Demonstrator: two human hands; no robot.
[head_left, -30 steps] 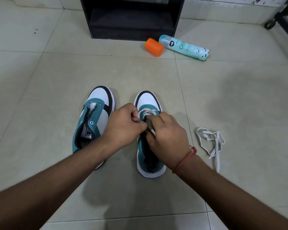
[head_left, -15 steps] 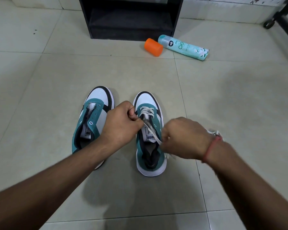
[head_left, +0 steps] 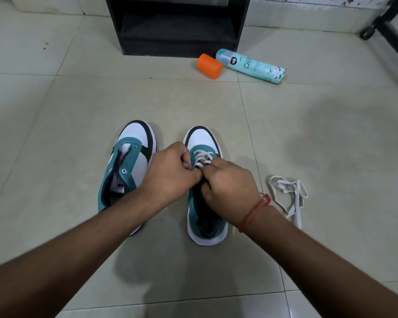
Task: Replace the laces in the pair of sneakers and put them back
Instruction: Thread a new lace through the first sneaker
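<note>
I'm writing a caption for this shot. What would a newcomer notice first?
Two hands, left hand and right hand, meet at mid-frame, pinching the lace over the right sneaker. Beside it the left sneaker stands unlaced, and a loose lace lies on the tiles to the right. Farther back, an orange cap and a spray can lie before a black shelf.

Two teal, white and black sneakers are standing side by side on the tiled floor, toes pointing away. The left sneaker [head_left: 129, 166] is sitting unlaced, its eyelets bare and tongue showing. The right sneaker [head_left: 203, 143], just beside it, is carrying a white lace [head_left: 201, 158] crisscrossed through its front eyelets, its rear half partly hidden. A loose white lace [head_left: 290, 196] is lying tangled on the floor near the right sneaker's outer side, apart from it.
</note>
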